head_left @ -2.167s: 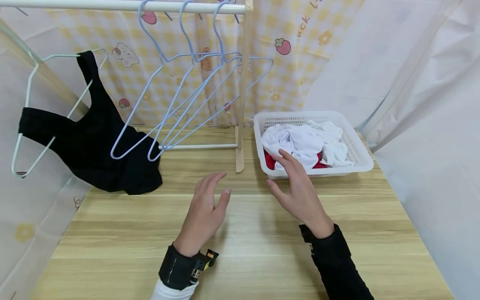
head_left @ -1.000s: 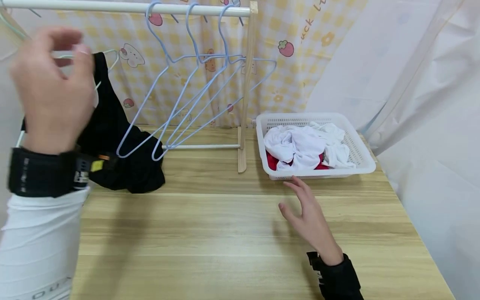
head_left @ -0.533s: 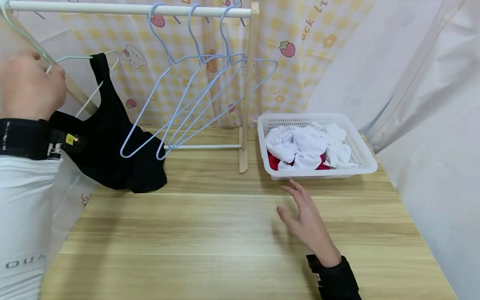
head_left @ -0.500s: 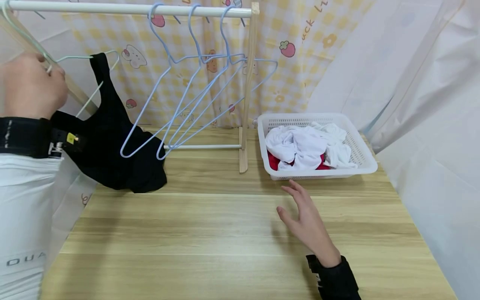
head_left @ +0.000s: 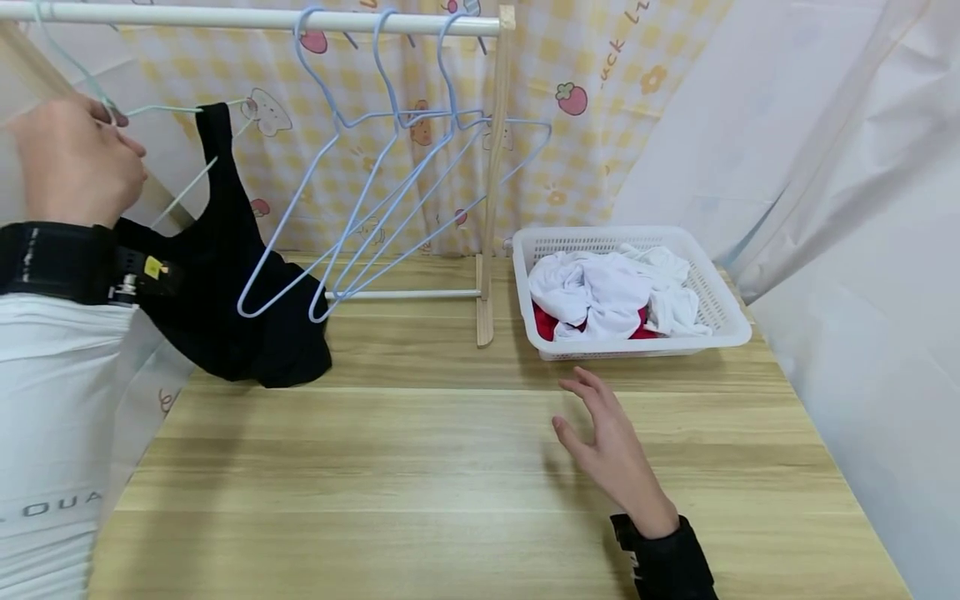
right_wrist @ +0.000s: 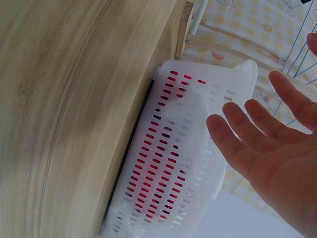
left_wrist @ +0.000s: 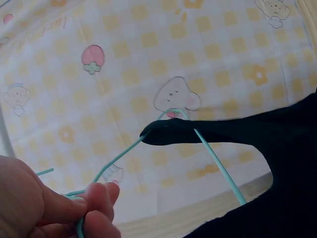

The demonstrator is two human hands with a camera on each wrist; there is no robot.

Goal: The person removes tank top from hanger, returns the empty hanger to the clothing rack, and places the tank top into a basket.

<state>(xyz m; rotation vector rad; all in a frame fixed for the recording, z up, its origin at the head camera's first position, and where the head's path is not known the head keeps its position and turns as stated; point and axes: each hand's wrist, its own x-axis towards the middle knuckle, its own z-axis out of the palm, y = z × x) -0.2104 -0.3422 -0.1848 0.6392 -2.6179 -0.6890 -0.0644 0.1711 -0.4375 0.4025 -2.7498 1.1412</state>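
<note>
At the left end of the rack, my left hand pinches a pale green wire hanger just below its hook, thumb against fingers. A black tank top hangs from that hanger by its straps; one strap shows looped over the hanger's shoulder in the left wrist view. The hook reaches up to the white rail. My right hand holds nothing, its fingers loosely spread above the table in front of a white plastic basket.
Several blue hangers hang on the rail near the wooden post. White and red clothes lie in the basket at the back right of the wooden table. A patterned curtain stands behind.
My left hand has risen from over the table to the green hanger and grasped it, and the hanger has since shifted slightly right. My right hand has drawn back a little from the basket.
</note>
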